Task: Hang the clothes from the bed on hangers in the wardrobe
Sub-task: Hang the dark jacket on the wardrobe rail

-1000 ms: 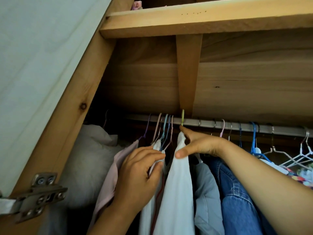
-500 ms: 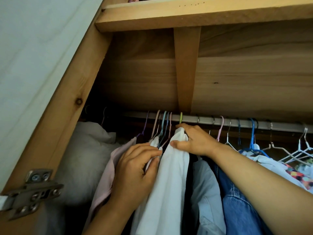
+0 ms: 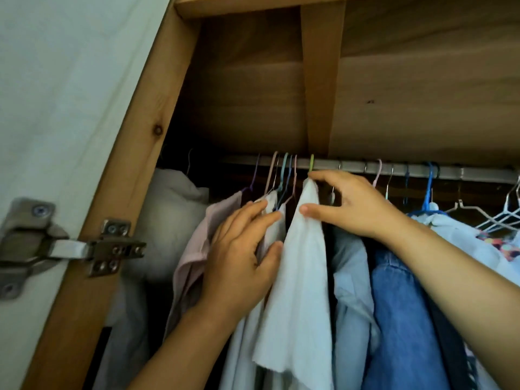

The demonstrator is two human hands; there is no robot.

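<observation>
We have the white shirt [image 3: 298,277] hanging on the rail [image 3: 351,168] by its green hook [image 3: 311,162], between a crowd of hooks on the left and the blue clothes [image 3: 394,305] on the right. Our right hand [image 3: 357,204] pinches its shoulder, thumb below and fingers at the neck. Our left hand [image 3: 242,254] lies with fingers nearly straight on the pale shirt [image 3: 271,218] beside it, pressing it leftward. The cloth looks light, soft and limp (it would slide off easily), so we judge the stiff hanger top the best hold. Tightly packed neighbours and the wardrobe post [image 3: 320,80] above crowd the spot.
</observation>
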